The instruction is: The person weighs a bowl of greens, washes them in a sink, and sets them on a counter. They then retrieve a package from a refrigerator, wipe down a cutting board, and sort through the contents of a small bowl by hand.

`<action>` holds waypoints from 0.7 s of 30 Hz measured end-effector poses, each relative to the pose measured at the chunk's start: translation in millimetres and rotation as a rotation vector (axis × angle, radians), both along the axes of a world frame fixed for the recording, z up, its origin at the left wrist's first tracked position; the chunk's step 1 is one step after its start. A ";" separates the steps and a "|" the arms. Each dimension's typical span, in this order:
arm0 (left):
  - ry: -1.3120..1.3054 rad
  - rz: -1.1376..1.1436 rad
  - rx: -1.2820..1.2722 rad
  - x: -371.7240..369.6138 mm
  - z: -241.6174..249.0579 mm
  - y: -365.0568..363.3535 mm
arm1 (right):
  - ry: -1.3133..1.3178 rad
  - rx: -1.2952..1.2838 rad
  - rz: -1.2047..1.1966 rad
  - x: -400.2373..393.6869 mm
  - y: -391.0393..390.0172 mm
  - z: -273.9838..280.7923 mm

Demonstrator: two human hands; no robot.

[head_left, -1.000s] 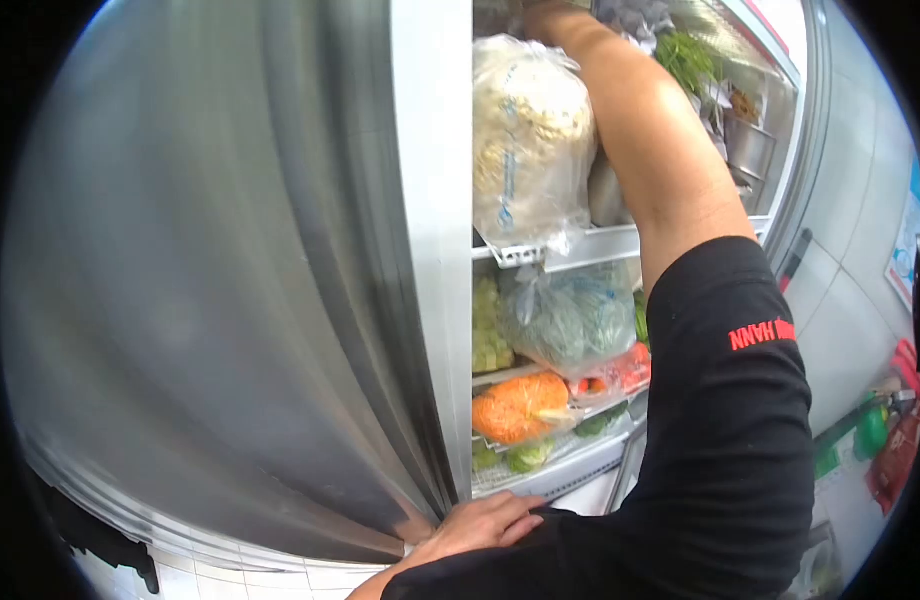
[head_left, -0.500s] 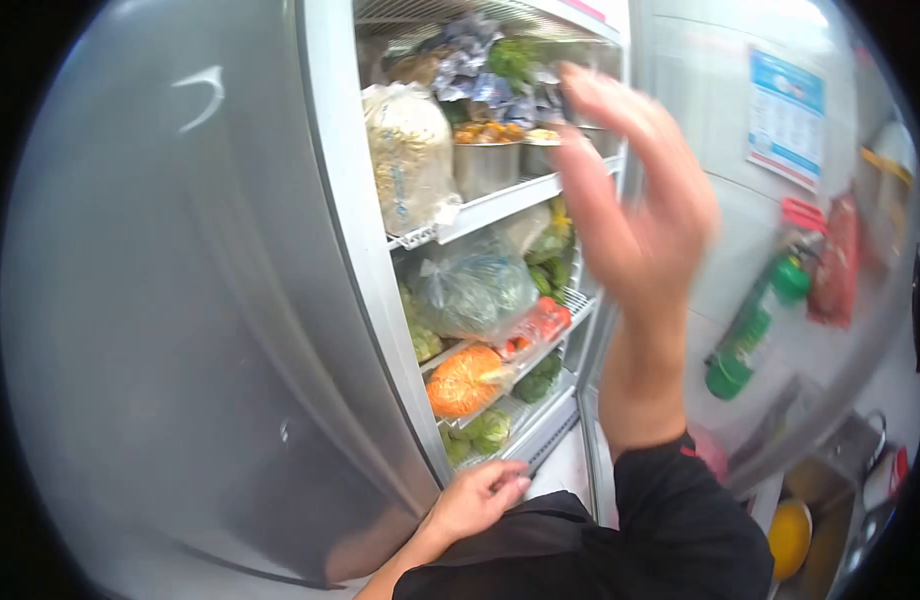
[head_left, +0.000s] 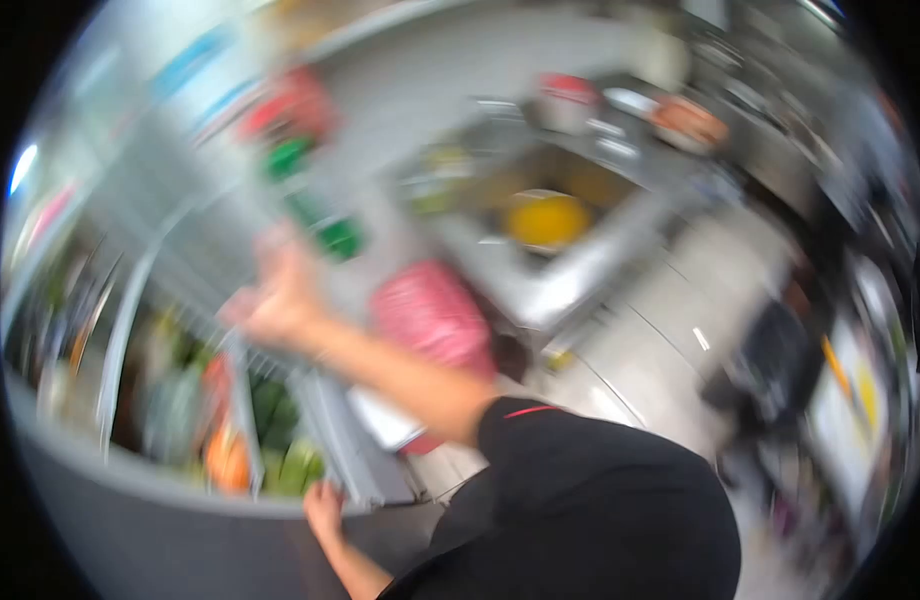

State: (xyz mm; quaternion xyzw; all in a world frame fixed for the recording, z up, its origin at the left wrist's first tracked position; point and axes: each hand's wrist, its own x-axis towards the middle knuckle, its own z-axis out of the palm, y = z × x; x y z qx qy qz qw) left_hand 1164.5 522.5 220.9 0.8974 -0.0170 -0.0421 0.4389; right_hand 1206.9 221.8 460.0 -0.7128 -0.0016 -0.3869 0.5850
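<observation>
My right hand [head_left: 282,300] reaches out in front of the open refrigerator. It is blurred, but the thumb and fingers look spread, and nothing shows between them. Below it, my left hand [head_left: 325,510] is near the lower front edge of the refrigerator; motion blur hides how its fingers are set and whether they touch it. On the shelves beside my hands are an orange bundle [head_left: 227,458], pale green vegetables [head_left: 298,468], dark green produce [head_left: 272,412] and a clear bag [head_left: 175,415].
A pink bag or sack [head_left: 435,315] stands beyond my right forearm. Past it are a metal sink [head_left: 570,285] with a yellow round item [head_left: 547,220] inside and a green fire extinguisher [head_left: 315,215] by the wall. Tiled floor [head_left: 630,335] runs to the right.
My view has swung to the right, so the refrigerator now lies at the left and the sink is near the middle. My right hand has come down from the upper shelf height.
</observation>
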 end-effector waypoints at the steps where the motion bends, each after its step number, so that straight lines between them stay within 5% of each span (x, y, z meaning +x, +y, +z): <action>1: 0.022 -0.115 0.110 2.4 -12.5 0.1 | -0.070 0.045 0.129 -8.1 6.2 -9.7; 3: 0.197 -0.226 0.212 -5.9 -30.1 -25.0 | -0.246 -0.355 0.236 18.2 16.8 -38.3; 6: 0.395 -0.467 0.413 -36.9 -88.5 -97.3 | 0.383 -0.671 0.962 -110.4 -36.3 -17.6; 7: 0.447 -0.564 0.486 -53.0 -108.4 -125.5 | 0.427 -0.773 0.972 -127.6 -35.2 -46.0; 8: 0.498 -0.659 0.551 -68.9 -126.9 -149.6 | 0.171 -0.940 0.896 -131.3 -42.6 -99.7; 9: 0.537 -0.758 0.615 -86.4 -142.4 -173.4 | 0.338 -1.140 0.767 -163.9 -58.9 -132.7; 11: 0.568 -0.959 0.718 -122.0 -166.2 -222.8 | 0.559 -1.000 0.597 -251.5 -120.9 -198.7; 12: 0.567 -1.059 0.763 -141.7 -176.5 -247.8 | 0.682 -0.714 0.542 -314.7 -153.5 -212.0; 15: 0.464 -1.330 0.847 -200.2 -199.1 -336.4 | 0.917 -0.375 0.184 -461.3 -222.7 -244.6; 19: 0.021 -1.714 0.801 -279.5 -227.4 -474.1 | 0.892 -0.120 -0.252 -651.8 -256.3 -236.5; 21: 0.137 -1.670 0.660 -344.6 -215.4 -540.2 | 0.824 -0.026 -0.522 -738.2 -247.5 -221.2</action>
